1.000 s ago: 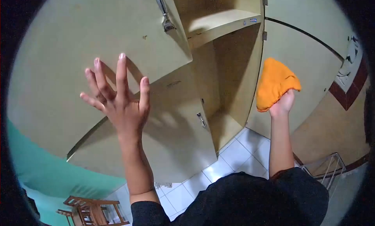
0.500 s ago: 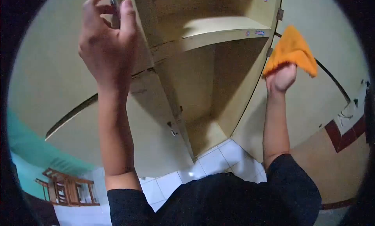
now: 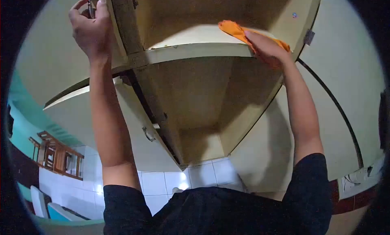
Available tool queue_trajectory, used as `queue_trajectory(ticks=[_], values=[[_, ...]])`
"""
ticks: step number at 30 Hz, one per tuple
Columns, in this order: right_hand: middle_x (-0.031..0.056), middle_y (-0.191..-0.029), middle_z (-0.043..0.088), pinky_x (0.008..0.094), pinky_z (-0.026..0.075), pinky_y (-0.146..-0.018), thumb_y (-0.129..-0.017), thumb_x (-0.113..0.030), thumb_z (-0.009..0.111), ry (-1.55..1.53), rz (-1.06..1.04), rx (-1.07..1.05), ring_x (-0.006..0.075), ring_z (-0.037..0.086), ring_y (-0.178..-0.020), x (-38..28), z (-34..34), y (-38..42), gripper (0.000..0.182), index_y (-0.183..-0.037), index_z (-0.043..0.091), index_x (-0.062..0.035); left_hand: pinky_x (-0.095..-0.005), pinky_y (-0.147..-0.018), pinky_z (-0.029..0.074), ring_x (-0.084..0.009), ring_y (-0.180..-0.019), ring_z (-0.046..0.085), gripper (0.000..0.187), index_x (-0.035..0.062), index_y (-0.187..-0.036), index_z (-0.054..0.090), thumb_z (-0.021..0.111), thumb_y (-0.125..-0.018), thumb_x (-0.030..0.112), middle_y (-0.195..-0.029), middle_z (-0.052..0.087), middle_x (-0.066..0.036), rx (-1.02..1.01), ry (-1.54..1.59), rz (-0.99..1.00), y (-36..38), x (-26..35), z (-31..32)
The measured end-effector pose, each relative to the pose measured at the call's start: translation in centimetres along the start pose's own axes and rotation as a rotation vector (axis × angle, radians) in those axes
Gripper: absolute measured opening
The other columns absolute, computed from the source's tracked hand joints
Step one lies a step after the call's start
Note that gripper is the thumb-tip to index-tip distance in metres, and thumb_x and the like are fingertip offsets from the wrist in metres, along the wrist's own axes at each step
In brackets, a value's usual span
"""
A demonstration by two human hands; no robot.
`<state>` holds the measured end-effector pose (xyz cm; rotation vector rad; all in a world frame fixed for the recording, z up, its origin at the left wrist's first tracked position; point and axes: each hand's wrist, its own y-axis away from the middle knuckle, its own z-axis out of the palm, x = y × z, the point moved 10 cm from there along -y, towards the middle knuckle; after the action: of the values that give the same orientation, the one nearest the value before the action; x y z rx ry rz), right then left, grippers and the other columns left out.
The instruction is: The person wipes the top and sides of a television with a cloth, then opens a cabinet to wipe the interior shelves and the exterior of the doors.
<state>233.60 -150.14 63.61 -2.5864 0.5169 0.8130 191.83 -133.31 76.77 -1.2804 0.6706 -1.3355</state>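
My left hand (image 3: pixel 91 33) is closed around a metal door handle (image 3: pixel 92 3) on the upper left cabinet door (image 3: pixel 53 44). My right hand (image 3: pixel 266 48) presses an orange cloth (image 3: pixel 233 28) onto the right part of the cabinet shelf (image 3: pixel 195 33), at its front edge. The cloth sticks out on both sides of the hand, and the palm and fingertips are partly hidden. Below the shelf, the lower compartment (image 3: pixel 195 92) stands open.
The lower left door (image 3: pixel 122 125) is ajar, with its own metal handle (image 3: pixel 148 134). Pale doors (image 3: pixel 345 40) stand swung out on the right. White floor tiles (image 3: pixel 154 182) lie below, and a wooden chair (image 3: pixel 61 155) is at the lower left.
My right hand has brought the cloth left from the right-hand door onto the shelf edge. My left hand keeps its place at the upper door's handle, and the view has shifted.
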Motion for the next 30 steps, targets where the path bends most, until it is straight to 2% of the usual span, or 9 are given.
queue_trajectory(ticks=[4, 10, 12, 13, 15, 21, 24, 26, 30], values=[[0.0023, -0.135, 0.045, 0.0232, 0.038, -0.092, -0.093, -0.049, 0.045, -0.112, -0.077, -0.161, 0.0094, 0.044, -0.113, 4.4, -1.7, -2.0, 0.063, -0.143, 0.034, -0.0119, -0.0302, -0.063, 0.046, -0.014, -0.063, 0.058, 0.044, 0.0064, -0.11, 0.053, 0.067, -0.08, 0.035, -0.067, 0.058, -0.003, 0.039, -0.112, 0.029, 0.9, 0.7, 0.0], [0.0054, -0.142, 0.039, 0.0271, 0.028, -0.107, -0.097, -0.04, 0.041, -0.228, 0.036, -0.156, 0.0125, 0.037, -0.126, 6.7, -3.4, -2.2, 0.059, -0.143, 0.029, -0.0055, -0.0327, -0.067, 0.049, -0.0163, -0.065, 0.061, 0.041, 0.0105, -0.113, 0.052, 0.065, -0.081, 0.034, -0.07, 0.059, -0.002, 0.024, -0.112, 0.006, 1.3, -0.8, 0.6], [0.006, -0.143, 0.037, 0.0276, 0.026, -0.108, -0.098, -0.036, 0.038, -0.109, 0.048, -0.185, 0.0134, 0.035, -0.128, 5.8, -3.1, -2.2, 0.055, -0.144, 0.028, -0.0071, -0.0319, -0.066, 0.049, -0.0158, -0.064, 0.06, 0.04, 0.0108, -0.116, 0.051, 0.062, -0.083, 0.03, -0.072, 0.061, -0.001, 0.021, -0.089, 0.027, 2.0, -0.1, 0.7], [0.007, -0.146, 0.034, 0.0283, 0.024, -0.109, -0.099, -0.034, 0.035, 0.156, -0.101, -0.139, 0.0154, 0.033, -0.13, 8.8, -4.6, -5.2, 0.053, -0.145, 0.025, -0.0097, -0.0315, -0.066, 0.048, -0.0158, -0.064, 0.06, 0.039, 0.0114, -0.117, 0.051, 0.062, -0.083, 0.029, -0.072, 0.062, -0.001, 0.029, -0.103, 0.06, 2.0, 0.1, 0.6], [0.0086, -0.147, 0.031, 0.029, 0.022, -0.109, -0.1, -0.033, 0.032, 0.065, -0.012, -0.096, 0.0175, 0.031, -0.132, 9.5, -4.6, -5.6, 0.052, -0.146, 0.023, -0.0096, -0.0313, -0.073, 0.049, -0.0191, -0.08, 0.062, 0.032, 0.0101, -0.116, 0.051, 0.058, -0.086, 0.019, -0.092, 0.063, -0.007, 0.009, 0.062, -0.003, 1.8, 0.8, -0.2], [0.0084, -0.144, 0.036, 0.0306, 0.023, -0.109, -0.1, -0.031, 0.028, 0.077, 0.01, -0.181, 0.0167, 0.036, -0.126, 5.2, -0.6, -7.4, 0.051, -0.144, 0.026, -0.005, -0.0373, -0.067, 0.052, -0.0309, -0.079, 0.067, 0.037, 0.0098, -0.121, 0.046, 0.052, -0.084, 0.003, -0.098, 0.065, -0.016, 0.074, 0.141, 0.085, 2.0, 1.8, -1.1], [0.0122, -0.148, 0.029, 0.0307, 0.017, -0.113, -0.1, -0.034, 0.03, 0.374, -0.114, -0.16, 0.0206, 0.027, -0.135, 0.2, 2.6, -7.5, 0.054, -0.145, 0.024, -0.0049, -0.038, -0.07, 0.053, -0.0327, -0.088, 0.066, 0.041, 0.0091, -0.122, 0.046, 0.052, -0.083, 0.0, -0.105, 0.064, -0.018, 0.05, 0.164, 0.076, 2.0, 1.5, -1.2], [0.0106, -0.151, 0.021, 0.0299, 0.013, -0.113, -0.099, -0.037, 0.034, 0.165, -0.055, -0.166, 0.0202, 0.02, -0.139, -8.2, 6.9, -3.9, 0.058, -0.145, 0.023, -0.0043, -0.0373, -0.074, 0.053, -0.0318, -0.093, 0.065, 0.041, 0.0076, -0.122, 0.047, 0.053, -0.082, -0.002, -0.109, 0.063, -0.018, 0.094, 0.145, 0.138, 2.3, 2.0, -1.5], [0.0108, -0.152, 0.02, 0.0303, 0.011, -0.114, -0.098, -0.036, 0.036, 0.208, -0.179, -0.241, 0.0195, 0.018, -0.14, -9.7, 9.2, -5.1, 0.06, -0.145, 0.019, -0.001, -0.036, -0.078, 0.053, -0.0308, -0.098, 0.064, 0.041, 0.0066, -0.12, 0.05, 0.053, -0.081, -0.006, -0.11, 0.062, -0.018, 0.132, 0.166, 0.192, 2.9, 3.1, -0.9]])
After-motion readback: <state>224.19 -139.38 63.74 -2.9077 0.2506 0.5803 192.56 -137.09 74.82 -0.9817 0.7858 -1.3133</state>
